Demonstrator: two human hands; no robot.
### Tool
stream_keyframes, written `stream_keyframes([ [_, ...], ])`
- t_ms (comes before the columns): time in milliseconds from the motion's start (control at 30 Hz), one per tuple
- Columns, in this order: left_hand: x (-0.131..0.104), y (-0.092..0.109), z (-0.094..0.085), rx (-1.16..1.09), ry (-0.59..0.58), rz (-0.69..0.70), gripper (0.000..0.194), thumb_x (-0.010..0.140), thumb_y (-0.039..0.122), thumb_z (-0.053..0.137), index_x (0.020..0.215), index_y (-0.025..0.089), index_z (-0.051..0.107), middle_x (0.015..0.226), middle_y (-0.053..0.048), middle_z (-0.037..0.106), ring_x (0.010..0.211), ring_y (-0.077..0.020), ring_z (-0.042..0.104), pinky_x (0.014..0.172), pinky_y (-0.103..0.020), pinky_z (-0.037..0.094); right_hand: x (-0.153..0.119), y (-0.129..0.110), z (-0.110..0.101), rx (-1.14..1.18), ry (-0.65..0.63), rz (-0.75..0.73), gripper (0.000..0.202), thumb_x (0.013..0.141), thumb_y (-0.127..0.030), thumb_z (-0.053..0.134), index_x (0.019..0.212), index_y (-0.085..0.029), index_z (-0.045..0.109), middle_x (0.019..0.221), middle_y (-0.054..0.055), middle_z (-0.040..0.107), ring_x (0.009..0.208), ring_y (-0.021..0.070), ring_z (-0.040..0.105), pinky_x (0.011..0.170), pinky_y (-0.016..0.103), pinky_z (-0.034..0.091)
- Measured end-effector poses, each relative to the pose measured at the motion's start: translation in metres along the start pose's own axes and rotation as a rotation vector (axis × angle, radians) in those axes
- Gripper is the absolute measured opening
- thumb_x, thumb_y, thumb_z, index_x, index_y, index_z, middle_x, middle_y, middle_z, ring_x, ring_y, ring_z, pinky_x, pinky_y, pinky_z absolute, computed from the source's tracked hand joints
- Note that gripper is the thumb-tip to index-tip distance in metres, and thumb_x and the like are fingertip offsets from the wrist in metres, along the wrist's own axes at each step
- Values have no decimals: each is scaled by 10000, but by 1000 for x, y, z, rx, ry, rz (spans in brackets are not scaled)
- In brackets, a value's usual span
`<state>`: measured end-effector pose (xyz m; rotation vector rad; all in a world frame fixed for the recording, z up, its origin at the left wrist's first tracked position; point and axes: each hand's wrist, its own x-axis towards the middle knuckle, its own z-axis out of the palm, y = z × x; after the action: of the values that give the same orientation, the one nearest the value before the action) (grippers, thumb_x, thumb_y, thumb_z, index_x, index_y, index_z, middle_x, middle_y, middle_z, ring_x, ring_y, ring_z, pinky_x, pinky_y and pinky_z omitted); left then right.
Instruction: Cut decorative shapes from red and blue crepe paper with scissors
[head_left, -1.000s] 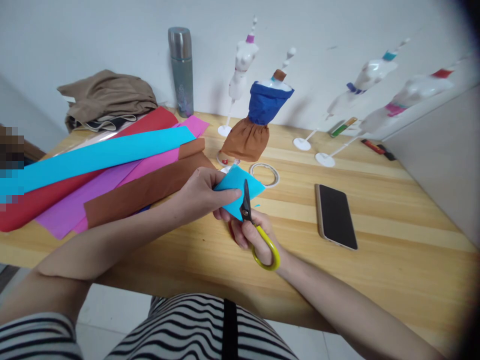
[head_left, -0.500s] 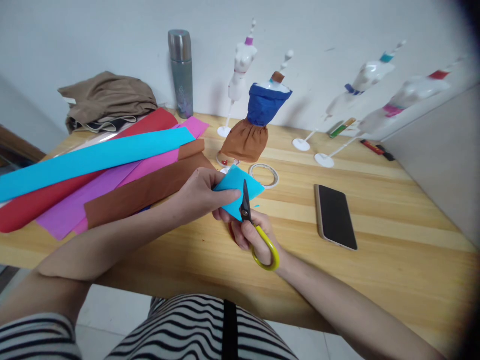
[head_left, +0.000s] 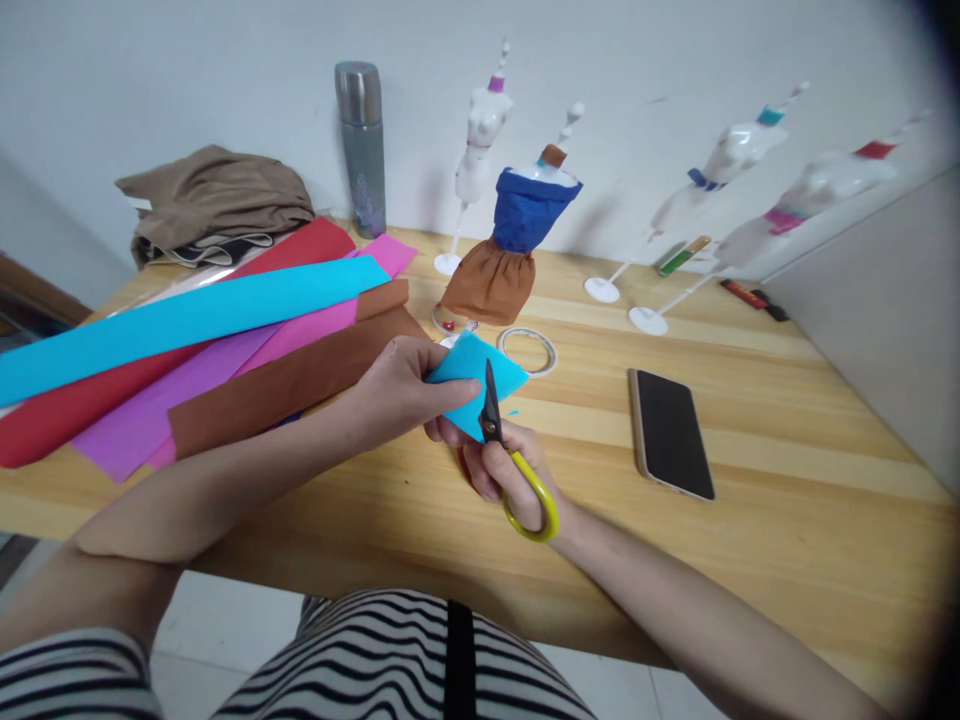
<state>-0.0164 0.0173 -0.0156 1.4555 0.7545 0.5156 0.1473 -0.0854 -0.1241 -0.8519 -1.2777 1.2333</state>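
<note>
My left hand [head_left: 416, 385] pinches a folded piece of light blue crepe paper [head_left: 469, 360], thumb on top and fingers underneath. Scissors [head_left: 491, 425] with dark blades and yellow handles are gripped in my right hand [head_left: 517, 470]. One blade lies over the blue piece, pointing away from me; the other blade is hidden. A tiny blue scrap [head_left: 514, 412] lies on the table just right of the blades. Behind my hands stands a small mannequin [head_left: 551, 172] in a blue top [head_left: 534, 212] and a gathered brown skirt [head_left: 491, 282].
A roll of tape [head_left: 528, 352] lies beyond the blue piece, and a phone [head_left: 673, 433] to its right. Coloured paper sheets [head_left: 300, 290], folded brown cloth [head_left: 217, 195] and a flask [head_left: 361, 150] occupy the left. More white mannequins [head_left: 739, 152] stand along the wall.
Almost nothing differs. The view has shifted very slightly; both hands, the scissors and the blue piece keep the same pose.
</note>
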Motion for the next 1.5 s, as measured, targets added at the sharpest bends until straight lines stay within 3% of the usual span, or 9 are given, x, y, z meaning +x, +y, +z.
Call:
stream_keyframes([
  [867,-3,6,0,12,13,-36,216,775,313,752,669,125,739,552,-51,717,458,-131,629,470,-211,491,-1,0,1,-7,5,23,477,1011,-664,586,923,-198,631,492,-91,412,384,99,295,414,287,236],
  [1167,-8,10,2,-129,-21,-93,287,750,383,826,654,124,747,552,-43,706,486,-119,633,498,-197,509,1,1,1,0,25,-30,453,1030,-632,570,910,-201,633,473,-87,419,379,99,294,396,279,236],
  [1500,-5,5,1,-114,27,-36,285,741,384,828,655,126,745,556,-47,706,489,-110,613,504,-198,482,1,1,2,18,39,0,440,1013,-648,595,951,-213,628,463,-102,416,345,96,274,377,275,235],
])
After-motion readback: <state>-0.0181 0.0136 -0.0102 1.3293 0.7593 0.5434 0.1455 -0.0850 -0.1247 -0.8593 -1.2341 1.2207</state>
